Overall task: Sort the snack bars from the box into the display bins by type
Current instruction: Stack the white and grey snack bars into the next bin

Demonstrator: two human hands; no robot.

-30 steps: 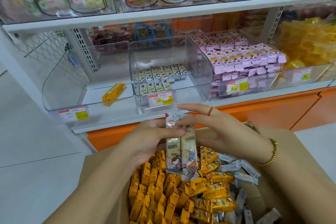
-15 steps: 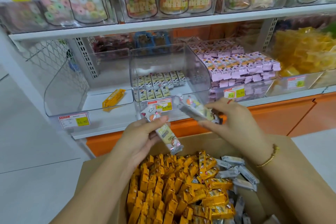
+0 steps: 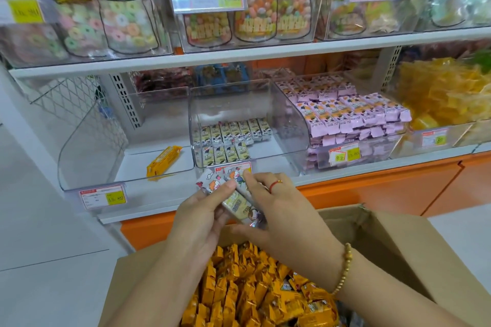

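1. Nearest, at the bottom of the view: an open brown cardboard box (image 3: 393, 241), heaped with orange foil-wrapped snack bars (image 3: 239, 289).
2. Above the box's far edge: the left hand (image 3: 199, 212), fingers curled underneath and thumb pressed on top of a small bunch of cream cartoon-printed snack bars (image 3: 235, 200), held tilted with the upper ends toward the shelf.
3. Just beside it, gripping the same bunch: the right hand (image 3: 281, 210), fingertips pinching the upper end and thumb below. On one finger a thin red band (image 3: 275, 185); on the wrist a gold bead bracelet (image 3: 344, 271).
4. Behind the hands: the white lower shelf (image 3: 148, 211), set over an orange base panel (image 3: 385, 194).
5. On that shelf, to the left: a clear plastic left bin (image 3: 90, 146) with a single orange bar (image 3: 164, 160) lying flat near its front right corner, and a price tag (image 3: 103, 196) on the front lip.
6. Directly beyond the held bunch: a clear plastic middle bin (image 3: 292, 125), with two rows of matching cream bars (image 3: 231, 137) standing side by side on its floor.
7. Further right: a clear bin of stacked lilac-wrapped bars (image 3: 353, 114), then a pile of yellow packets (image 3: 446, 93).
8. Farthest, on the upper shelf (image 3: 239, 57): clear bags of coloured sweets (image 3: 119, 21) printed with cartoon animals.
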